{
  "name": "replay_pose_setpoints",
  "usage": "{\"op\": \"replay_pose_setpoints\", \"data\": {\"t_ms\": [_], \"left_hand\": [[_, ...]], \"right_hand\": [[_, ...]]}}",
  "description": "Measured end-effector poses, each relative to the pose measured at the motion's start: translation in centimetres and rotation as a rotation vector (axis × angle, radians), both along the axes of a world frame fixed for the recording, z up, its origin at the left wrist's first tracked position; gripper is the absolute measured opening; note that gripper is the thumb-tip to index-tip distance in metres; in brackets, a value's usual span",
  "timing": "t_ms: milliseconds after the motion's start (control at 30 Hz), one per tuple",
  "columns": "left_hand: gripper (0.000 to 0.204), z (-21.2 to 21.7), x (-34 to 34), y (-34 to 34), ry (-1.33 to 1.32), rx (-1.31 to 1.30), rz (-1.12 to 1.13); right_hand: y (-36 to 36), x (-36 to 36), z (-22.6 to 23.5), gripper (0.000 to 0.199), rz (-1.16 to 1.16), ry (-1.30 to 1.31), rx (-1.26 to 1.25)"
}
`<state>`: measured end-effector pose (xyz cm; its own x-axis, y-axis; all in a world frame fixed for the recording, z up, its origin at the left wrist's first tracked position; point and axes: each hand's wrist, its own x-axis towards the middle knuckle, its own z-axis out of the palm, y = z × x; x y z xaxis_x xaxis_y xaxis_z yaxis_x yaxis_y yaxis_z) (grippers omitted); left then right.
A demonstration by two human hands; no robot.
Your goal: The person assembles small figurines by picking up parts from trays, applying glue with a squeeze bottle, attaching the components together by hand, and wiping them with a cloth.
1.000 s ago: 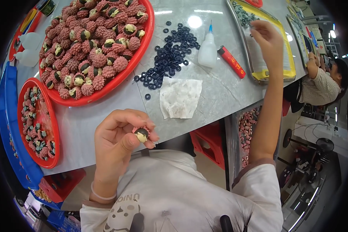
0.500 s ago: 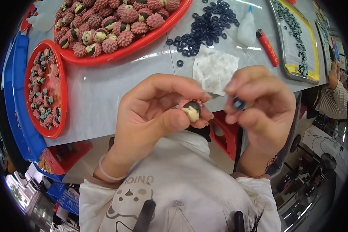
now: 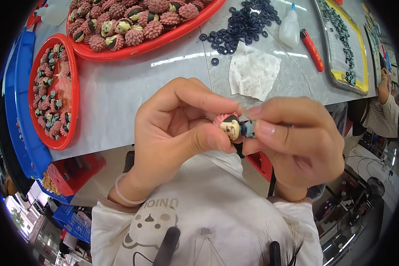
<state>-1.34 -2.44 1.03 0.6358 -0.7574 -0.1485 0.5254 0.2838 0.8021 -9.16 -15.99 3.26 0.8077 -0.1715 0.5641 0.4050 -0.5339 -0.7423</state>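
Note:
Between the thumb and fingers of my left hand [image 3: 166, 122] sits a small doll head [image 3: 229, 128] with a cream face, a dark band and ridged pink hair. Its face is turned toward the lower right. My right hand [image 3: 303, 139] pinches a tiny blue-grey piece [image 3: 248, 129] with a dark part at its inner end. That piece is up against the head's side, at or very near contact; the fingertips cover the exact meeting place. Both hands are raised over my lap, at the table's near edge.
Beyond my hands lie a stained white tissue [image 3: 254, 73] and a pile of dark rings [image 3: 239, 33]. A squeeze bottle [image 3: 289, 32], a red tube [image 3: 312, 52] and a metal tray [image 3: 364, 57] of small pieces are rightward. Red trays [image 3: 76, 104] of doll parts stand left.
My right hand has moved left and brought its blue-grey piece to the doll head. The left hand has turned the head so more of its face shows. The view has shifted slightly.

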Motion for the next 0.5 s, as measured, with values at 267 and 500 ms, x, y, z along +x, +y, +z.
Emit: {"op": "replay_pose_setpoints", "data": {"t_ms": [267, 500], "left_hand": [[0.029, 0.1, 1.1, 0.7, -0.191, -0.007, 0.008], [0.024, 3.3, 6.4, 5.9, -0.977, 0.684, 0.586]], "right_hand": [[0.6, 0.7, -0.8, 0.018, -0.046, -0.012, -0.082], [-4.2, 0.2, -0.6, 0.022, -0.512, 0.06, 0.033]]}}
